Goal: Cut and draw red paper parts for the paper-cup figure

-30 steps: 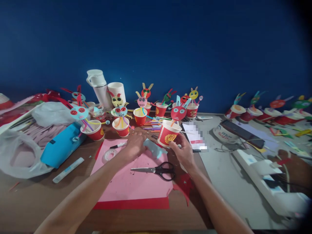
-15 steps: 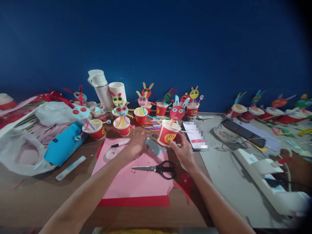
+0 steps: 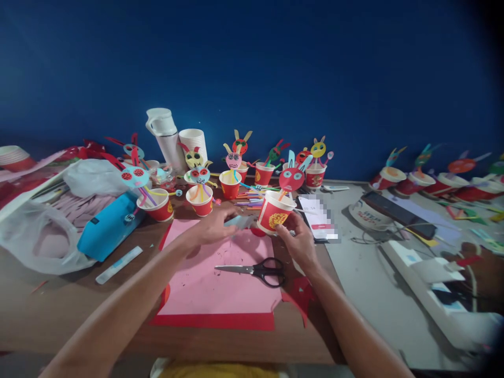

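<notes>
My right hand (image 3: pixel 298 236) is closed round the lower side of a red and white paper cup (image 3: pixel 274 212). Out of that cup rises a red paper rabbit face (image 3: pixel 291 179) with pale blue ears. A scrap of light blue paper (image 3: pixel 238 222) is pinched in the fingers of my left hand (image 3: pixel 212 224), just above the pink sheet (image 3: pixel 224 294). Black-handled scissors (image 3: pixel 252 270) lie on that sheet, below both hands. Some red paper (image 3: pixel 258 231) shows under the held cup.
Several cups with paper faces stand behind, including one with a blue face (image 3: pixel 159 205). Loose straws (image 3: pixel 254 198) lie among them. At left are a blue pouch (image 3: pixel 108 228) and a plastic bag (image 3: pixel 23 241); at right, a phone (image 3: pixel 315 212) and a power strip (image 3: pixel 417 289).
My left hand has lifted the light blue paper off the pink sheet. The marker and tape roll seen beside that hand are out of sight. My right hand still holds the cup.
</notes>
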Available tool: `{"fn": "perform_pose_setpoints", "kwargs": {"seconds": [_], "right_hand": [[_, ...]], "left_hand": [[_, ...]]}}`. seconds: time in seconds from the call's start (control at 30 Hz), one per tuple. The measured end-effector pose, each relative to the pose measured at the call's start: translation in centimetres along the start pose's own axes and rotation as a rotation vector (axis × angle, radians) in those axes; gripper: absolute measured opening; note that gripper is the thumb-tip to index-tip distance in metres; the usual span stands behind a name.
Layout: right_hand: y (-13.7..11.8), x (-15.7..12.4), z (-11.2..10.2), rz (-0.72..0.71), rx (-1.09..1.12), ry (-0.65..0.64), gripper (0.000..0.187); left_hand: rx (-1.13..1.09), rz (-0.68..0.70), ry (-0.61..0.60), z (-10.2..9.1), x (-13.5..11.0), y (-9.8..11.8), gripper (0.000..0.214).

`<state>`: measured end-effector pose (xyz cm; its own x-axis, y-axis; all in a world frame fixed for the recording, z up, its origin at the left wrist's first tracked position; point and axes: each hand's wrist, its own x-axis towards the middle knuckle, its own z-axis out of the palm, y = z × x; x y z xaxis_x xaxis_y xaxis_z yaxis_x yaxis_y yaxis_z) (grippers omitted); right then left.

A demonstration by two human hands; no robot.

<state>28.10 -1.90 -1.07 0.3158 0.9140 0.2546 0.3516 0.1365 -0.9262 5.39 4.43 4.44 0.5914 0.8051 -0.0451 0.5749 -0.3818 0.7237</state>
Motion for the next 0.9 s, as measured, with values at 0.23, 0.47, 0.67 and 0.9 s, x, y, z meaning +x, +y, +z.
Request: {"fn": "perform_pose_setpoints", "kwargs": {"seconds": [0.23,0.47,0.67,0.9], "right_hand": [[0.3,-0.1,0.2,0.019,0.006,-0.004,0.044],[0.4,-0.1,0.5,0.019,-0.013,-0.008,0.046],[0.5,0.0,0.3,0.01,-0.05,-0.008,0.042],[0.9,0.0,0.0,-0.035,-0.193,-0.007,0.048]], "left_hand": [[0.085,-0.049,-0.326,0.6,-6.0,-1.6,0.045],[0.471,0.119,-0.098,2.5,-6.2,-3.1,0.04],[0.573,0.137,0.023,1.2,-4.8,-2.6,0.026],[0.458,0.07,0.255,0.1,-4.5,-3.4,0.03]]}}
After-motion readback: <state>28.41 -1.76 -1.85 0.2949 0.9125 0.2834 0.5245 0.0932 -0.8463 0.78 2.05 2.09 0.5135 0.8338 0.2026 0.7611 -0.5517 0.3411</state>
